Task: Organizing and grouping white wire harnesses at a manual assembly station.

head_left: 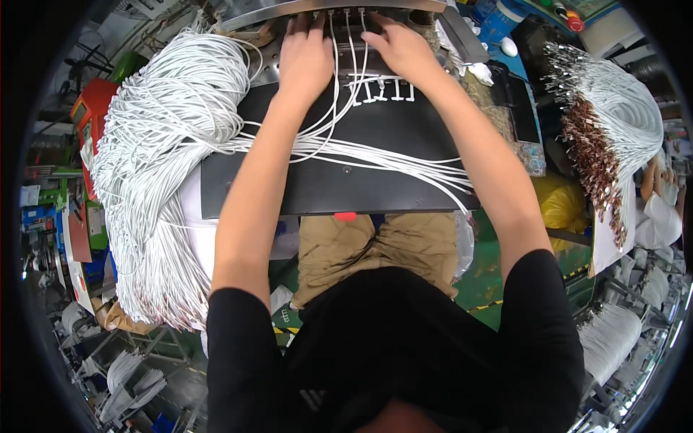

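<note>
My left hand [307,61] reaches forward to the metal edge of a machine [325,9], its fingers stretched out beside the leftmost white plug. Across from it my right hand [401,49] lies at the right end of the same row, thumb and forefinger apart, the thumb against a white cable [353,50]. Several such cables run from small plugs [347,12] at the machine edge down between my hands. They join a loose strand of cables [382,155] lying across the black work surface [317,189]. Some of my fingertips are hidden at the machine edge.
At my left hangs a large bundle of white cables [170,108]. Several white hooked pieces [382,92] sit on the black surface. Another cable bundle [621,108] with brown and metallic ends is on the right, near a yellow bag [561,206] and another person's hand [653,177].
</note>
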The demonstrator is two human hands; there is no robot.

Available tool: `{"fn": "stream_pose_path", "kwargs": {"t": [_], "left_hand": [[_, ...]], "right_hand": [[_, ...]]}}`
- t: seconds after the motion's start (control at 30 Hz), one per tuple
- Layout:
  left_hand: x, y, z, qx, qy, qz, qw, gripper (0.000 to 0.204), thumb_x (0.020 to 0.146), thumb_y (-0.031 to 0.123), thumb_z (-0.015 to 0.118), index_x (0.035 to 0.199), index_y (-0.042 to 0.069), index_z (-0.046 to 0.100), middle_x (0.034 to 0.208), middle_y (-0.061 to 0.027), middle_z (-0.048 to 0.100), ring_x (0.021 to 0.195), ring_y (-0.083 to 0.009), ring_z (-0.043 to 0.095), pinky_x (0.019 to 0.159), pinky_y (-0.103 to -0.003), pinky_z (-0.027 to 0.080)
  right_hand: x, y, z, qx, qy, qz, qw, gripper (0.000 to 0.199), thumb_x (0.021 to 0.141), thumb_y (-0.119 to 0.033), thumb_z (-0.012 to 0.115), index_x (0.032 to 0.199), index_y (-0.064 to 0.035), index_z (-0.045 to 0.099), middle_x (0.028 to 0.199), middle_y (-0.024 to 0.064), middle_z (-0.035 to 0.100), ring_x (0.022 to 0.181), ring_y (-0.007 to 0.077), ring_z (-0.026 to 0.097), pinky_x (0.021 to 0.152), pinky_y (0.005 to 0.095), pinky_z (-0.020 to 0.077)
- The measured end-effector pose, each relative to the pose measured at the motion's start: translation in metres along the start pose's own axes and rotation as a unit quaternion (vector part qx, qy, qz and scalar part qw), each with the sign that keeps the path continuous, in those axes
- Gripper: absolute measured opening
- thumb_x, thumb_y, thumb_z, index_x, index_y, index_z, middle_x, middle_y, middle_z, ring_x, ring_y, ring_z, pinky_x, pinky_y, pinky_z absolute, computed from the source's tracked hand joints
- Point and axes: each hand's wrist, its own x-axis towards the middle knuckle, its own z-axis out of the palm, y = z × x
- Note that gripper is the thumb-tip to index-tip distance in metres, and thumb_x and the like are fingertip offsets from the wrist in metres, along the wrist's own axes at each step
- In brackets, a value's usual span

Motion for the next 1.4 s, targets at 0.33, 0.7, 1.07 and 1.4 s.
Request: {"fn": "stream_pose_path", "kwargs": {"t": [0.33,0.7,1.07,1.4], "left_hand": [[-0.219,0.065,-0.231,-0.671,-0.264,-0.602,0.344,0.037,0.102,0.037,0.058,0.088,0.003,0.062,0.079,-0.0107,0.068,0.065,-0.0172,0.063,0.063,-0.028,0.051],[-0.259,0.038,-0.218,-0.432,-0.098,-0.727,0.525,0.022,0.1,0.014,0.053,0.086,0.002,0.064,0.078,-0.0102,0.07,0.071,-0.0161,0.067,0.07,-0.029,0.055],[-0.265,0.04,-0.22,-0.447,-0.102,-0.743,0.487,0.027,0.102,0.022,0.055,0.091,0.0,0.068,0.084,-0.0095,0.073,0.077,-0.0155,0.07,0.074,-0.027,0.055],[-0.262,0.057,-0.204,-0.439,-0.14,-0.716,0.525,0.031,0.102,0.025,0.056,0.089,-0.001,0.068,0.083,-0.0091,0.072,0.078,-0.0154,0.069,0.076,-0.026,0.054]], "right_hand": [[-0.35,0.017,-0.123,0.056,0.059,0.28,0.956,0.02,0.095,-0.005,0.057,0.076,0.0008,0.056,0.067,0.0003,0.05,0.063,0.0099,0.044,0.055,0.0282,0.0381],[-0.341,-0.033,-0.062,0.198,-0.161,0.467,0.847,0.026,0.092,-0.013,0.058,0.093,0.008,0.073,0.084,0.013,0.075,0.075,0.0189,0.071,0.071,0.0321,0.056],[-0.336,-0.017,-0.069,0.333,-0.218,0.517,0.758,0.033,0.098,-0.018,0.052,0.091,0.0058,0.073,0.084,0.0145,0.074,0.075,0.0217,0.07,0.072,0.0321,0.0555],[-0.304,-0.055,-0.07,0.329,-0.322,0.469,0.754,0.03,0.103,-0.02,0.051,0.111,0.0009,0.071,0.098,0.0108,0.074,0.088,0.0178,0.071,0.078,0.029,0.0557]]}}
